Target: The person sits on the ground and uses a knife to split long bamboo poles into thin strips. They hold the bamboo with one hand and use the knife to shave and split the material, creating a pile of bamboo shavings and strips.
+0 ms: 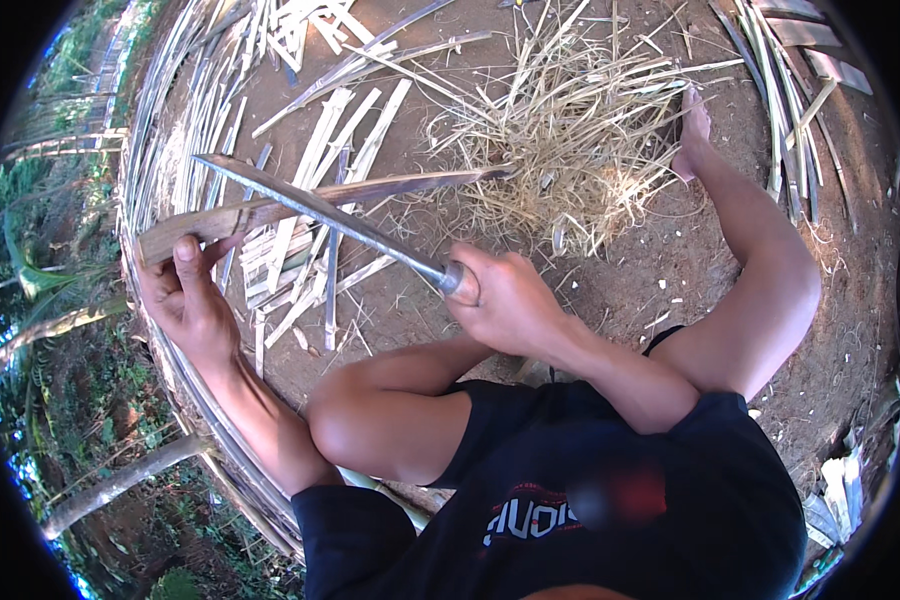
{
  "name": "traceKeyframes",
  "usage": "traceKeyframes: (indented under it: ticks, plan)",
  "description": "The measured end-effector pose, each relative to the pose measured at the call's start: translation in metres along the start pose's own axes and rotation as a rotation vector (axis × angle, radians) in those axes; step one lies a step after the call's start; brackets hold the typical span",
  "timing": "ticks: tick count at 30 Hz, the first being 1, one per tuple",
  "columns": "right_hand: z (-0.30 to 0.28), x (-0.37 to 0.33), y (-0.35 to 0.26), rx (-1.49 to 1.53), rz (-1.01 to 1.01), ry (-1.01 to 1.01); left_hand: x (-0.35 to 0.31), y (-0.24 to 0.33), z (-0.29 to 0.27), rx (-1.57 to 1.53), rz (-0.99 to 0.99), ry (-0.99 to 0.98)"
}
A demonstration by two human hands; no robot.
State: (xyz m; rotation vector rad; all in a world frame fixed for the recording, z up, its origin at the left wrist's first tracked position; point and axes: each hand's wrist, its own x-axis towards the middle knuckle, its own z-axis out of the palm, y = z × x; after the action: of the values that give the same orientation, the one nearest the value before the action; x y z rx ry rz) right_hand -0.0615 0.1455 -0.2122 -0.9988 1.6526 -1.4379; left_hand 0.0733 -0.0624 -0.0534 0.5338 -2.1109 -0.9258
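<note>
The left hand (185, 295) is clenched around the near end of a long bamboo strip (310, 200), which runs away from it to the right, its thin tip ending at a pile of dry shavings (570, 150). The right hand (505, 300) grips the handle of a long knife (320, 210), whose blade slants up and left from that hand and crosses over the strip. Between the two hands lie loose split bamboo slats (300, 260) on bare dirt ground (670, 260). Beyond the left hand's outer side curves a bundle of long bamboo strips (160, 130); the ground just ahead of the right hand is open.
</note>
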Motion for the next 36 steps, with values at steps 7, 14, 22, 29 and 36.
traceKeyframes:
  ticks: [7, 14, 22, 29, 36]
  plan:
    - [-0.011, 0.000, 0.028, -0.050, 0.046, 0.043, 0.000, 0.009, 0.017, 0.031, 0.000, -0.007]
    - [-0.017, 0.002, 0.058, -0.103, 0.158, 0.065, -0.005, 0.020, 0.028, 0.023, 0.006, -0.012]
    - [-0.021, -0.014, 0.068, -0.123, 0.289, -0.025, -0.006, -0.001, 0.007, -0.019, 0.011, -0.042]
    - [-0.019, -0.004, 0.126, -0.263, 0.434, -0.052, -0.003, -0.026, -0.021, -0.077, -0.031, -0.015]
    - [-0.046, 0.000, 0.233, -0.347, 0.600, -0.083, 0.006, -0.029, -0.021, -0.044, -0.013, -0.031]
